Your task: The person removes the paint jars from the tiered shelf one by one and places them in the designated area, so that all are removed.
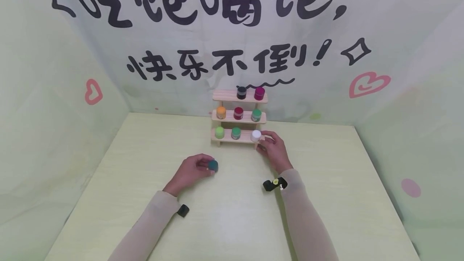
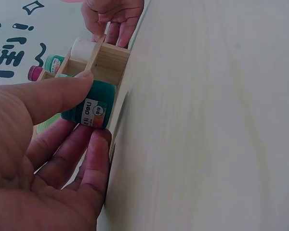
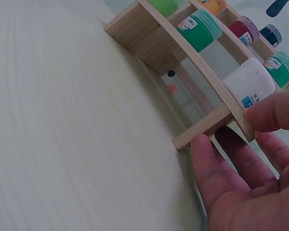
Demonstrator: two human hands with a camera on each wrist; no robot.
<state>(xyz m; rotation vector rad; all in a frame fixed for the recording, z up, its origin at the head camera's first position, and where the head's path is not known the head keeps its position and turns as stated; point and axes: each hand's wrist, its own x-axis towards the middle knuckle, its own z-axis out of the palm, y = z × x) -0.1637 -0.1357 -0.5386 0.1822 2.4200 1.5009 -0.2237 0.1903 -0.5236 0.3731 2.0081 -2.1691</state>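
My left hand [image 1: 192, 170] grips a dark teal paint jar [image 2: 94, 103] between thumb and fingers, its label facing the left wrist camera. This jar is held in front of a small three-step wooden rack [image 1: 239, 118]. At the rack's right end, my right hand [image 1: 274, 151] holds the end of the lowest step, thumb over the plank [image 3: 202, 77] and fingers below and beside it. A white paint jar [image 3: 250, 84] stands on that step right by the thumb. Left of it on the same step are a green jar [image 1: 236, 133] and a light green jar [image 1: 219, 132].
On the middle step stand an orange jar [image 1: 221, 112], a dark red jar [image 1: 238, 112] and a green one. A black jar [image 1: 241, 92] and a magenta jar [image 1: 259, 93] occupy the top step. Behind the pale table [image 1: 232, 212] hangs a printed cloth [image 1: 311, 92], with cloth sides.
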